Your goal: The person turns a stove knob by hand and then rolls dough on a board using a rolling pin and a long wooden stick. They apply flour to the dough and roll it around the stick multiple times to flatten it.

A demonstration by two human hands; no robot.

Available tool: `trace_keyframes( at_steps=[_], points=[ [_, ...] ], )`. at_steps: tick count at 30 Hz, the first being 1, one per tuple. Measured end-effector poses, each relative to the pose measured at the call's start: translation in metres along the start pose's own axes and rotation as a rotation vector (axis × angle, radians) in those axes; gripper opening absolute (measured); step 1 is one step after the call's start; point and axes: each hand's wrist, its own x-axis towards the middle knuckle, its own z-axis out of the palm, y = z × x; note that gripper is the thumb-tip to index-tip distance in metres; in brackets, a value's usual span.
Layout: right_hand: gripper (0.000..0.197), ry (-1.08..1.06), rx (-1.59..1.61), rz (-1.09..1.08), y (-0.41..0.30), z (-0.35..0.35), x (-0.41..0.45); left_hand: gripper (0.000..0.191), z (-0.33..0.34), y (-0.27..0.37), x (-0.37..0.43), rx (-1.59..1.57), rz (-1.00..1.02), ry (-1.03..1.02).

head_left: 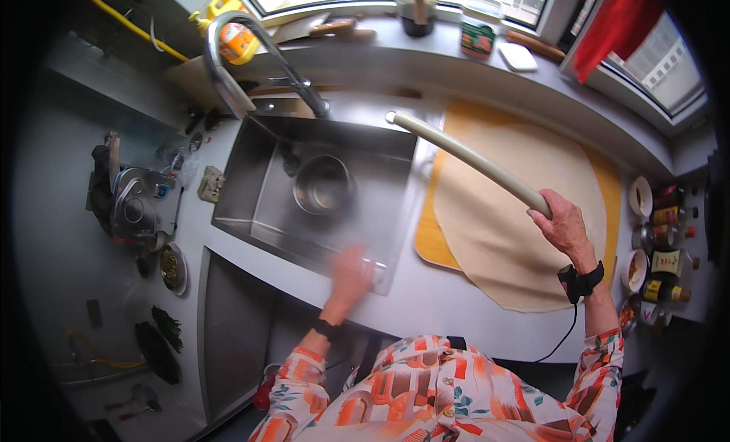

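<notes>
My right hand point(564, 225) grips the near end of a long, pale rolling pin point(473, 157). The pin slants over a large, thin sheet of dough point(513, 231), its far end reaching beyond the left edge of the yellow board point(430, 242). The dough overhangs the board's near edge onto the white counter. Blurred by motion, my left hand point(351, 276) is at the near right corner of the stainless steel sink point(376, 214). Its fingers are too smeared to show whether they hold anything. A round metal bowl point(323, 185) sits in the sink.
A chrome faucet point(296, 79) arches over the sink's back left. Bowls and several bottles point(664, 262) line the counter's right end. On the left are a plate of chopped greens point(173, 269) and a clear plastic container point(142, 202). A cleaver point(302, 26) lies on the windowsill.
</notes>
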Motion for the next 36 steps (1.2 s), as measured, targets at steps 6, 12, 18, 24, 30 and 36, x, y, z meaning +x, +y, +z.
trace_keyframes(
  at_steps=[6,12,18,24,30,36],
  points=[
    [0.029,-0.004,-0.022,-0.039,-0.055,0.044,0.082,0.034,-0.013,-0.035,-0.005,-0.078,0.009,-0.066],
    [0.027,-0.054,-0.039,-0.071,-0.099,0.087,0.160,0.036,-0.020,-0.067,-0.008,-0.043,0.031,-0.065],
    [0.031,-0.051,-0.018,-0.115,-0.101,0.119,0.216,0.033,-0.023,-0.081,0.005,0.055,-0.023,-0.041],
    [0.033,-0.057,0.108,-0.214,-0.120,0.137,0.255,0.031,-0.025,-0.079,0.006,0.055,-0.019,-0.085],
    [0.036,-0.047,-0.072,-0.284,-0.160,0.183,0.315,0.027,-0.027,-0.086,0.001,0.035,-0.053,-0.090],
    [0.041,0.076,-0.028,-0.300,-0.181,0.215,0.354,0.022,-0.025,-0.078,0.001,0.030,-0.041,-0.088]
  ],
)
